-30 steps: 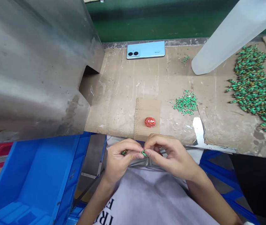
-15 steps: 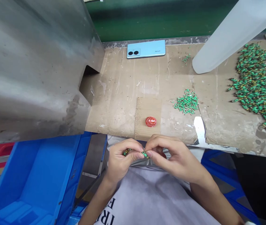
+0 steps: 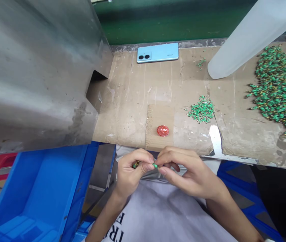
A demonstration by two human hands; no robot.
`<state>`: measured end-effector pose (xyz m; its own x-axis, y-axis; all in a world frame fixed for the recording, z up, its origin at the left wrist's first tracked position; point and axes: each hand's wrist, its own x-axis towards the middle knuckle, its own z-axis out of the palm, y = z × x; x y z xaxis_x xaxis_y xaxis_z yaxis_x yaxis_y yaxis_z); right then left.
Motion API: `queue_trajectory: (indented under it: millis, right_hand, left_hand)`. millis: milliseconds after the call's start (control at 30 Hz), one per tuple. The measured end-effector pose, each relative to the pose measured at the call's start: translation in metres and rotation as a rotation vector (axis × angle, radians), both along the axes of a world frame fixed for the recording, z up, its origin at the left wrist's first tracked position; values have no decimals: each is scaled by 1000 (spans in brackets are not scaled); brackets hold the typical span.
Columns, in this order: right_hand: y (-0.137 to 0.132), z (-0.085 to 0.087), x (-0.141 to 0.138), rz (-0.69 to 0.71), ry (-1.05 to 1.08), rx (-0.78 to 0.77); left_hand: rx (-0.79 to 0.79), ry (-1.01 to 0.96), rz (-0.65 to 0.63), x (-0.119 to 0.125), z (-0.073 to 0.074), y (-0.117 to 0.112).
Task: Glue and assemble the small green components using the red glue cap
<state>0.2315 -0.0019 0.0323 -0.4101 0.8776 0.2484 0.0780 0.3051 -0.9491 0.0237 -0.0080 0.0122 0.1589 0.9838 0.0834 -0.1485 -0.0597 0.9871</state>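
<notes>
My left hand (image 3: pixel 130 173) pinches a tiny green piece (image 3: pixel 155 165) between thumb and forefinger. More green-and-yellow pieces (image 3: pixel 136 164) show inside its curled fingers, partly hidden. My right hand (image 3: pixel 185 169) is close against the free end of the green piece, its thumb and forefinger a little apart; whether a fingertip touches it is hard to see. Both hands are at the table's front edge, above my lap. Just beyond them a small round dish of glossy red stuff (image 3: pixel 163 130) sits on a cardboard strip (image 3: pixel 159 112).
Small green bits form a pile (image 3: pixel 201 110) right of the dish. A larger heap of green-and-yellow pieces (image 3: pixel 279 90) covers the right side. A light blue phone (image 3: pixel 158 53), a whitish column (image 3: pixel 244 40), a metal housing (image 3: pixel 39 74) and a blue bin (image 3: pixel 49 188) surround the workspace.
My right thumb has dropped slightly away from the forefinger, parting the fingertips at the green piece. My left hand keeps its pinch almost unmoved.
</notes>
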Motion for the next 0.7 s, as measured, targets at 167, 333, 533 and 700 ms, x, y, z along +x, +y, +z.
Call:
queue_trajectory:
  millis: [167, 333, 533, 700]
  right_hand:
    - [-4, -1, -3, -33, -22, -31]
    - [-12, -1, -9, -106, -73, 8]
    - [-15, 2, -11, -142, -82, 57]
    - [-15, 3, -9, -142, -54, 54]
  left_hand:
    - [38, 6, 38, 3, 1, -1]
    - [96, 34, 69, 5, 4, -1]
    - [28, -31, 91, 6, 2, -3]
    - [104, -73, 50, 4, 2, 2]
